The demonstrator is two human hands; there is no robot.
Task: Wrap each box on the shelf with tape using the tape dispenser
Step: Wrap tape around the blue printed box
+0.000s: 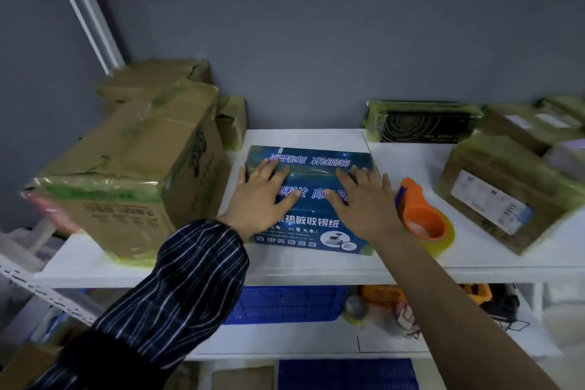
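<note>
A flat blue box (311,168) with white printed characters lies in the middle of the white shelf (304,266). My left hand (259,196) lies flat on its left half with fingers spread. My right hand (364,203) lies flat on its right half, fingers straight. An orange tape dispenser (422,215) with a yellowish tape roll stands on the shelf just right of the box, close to my right hand but untouched.
A large taped cardboard box (133,174) sits at the left, smaller ones behind it. A dark flat box (421,122) leans at the back right. Taped cardboard boxes (503,196) fill the right side. Blue crates (285,304) and clutter sit on lower shelves.
</note>
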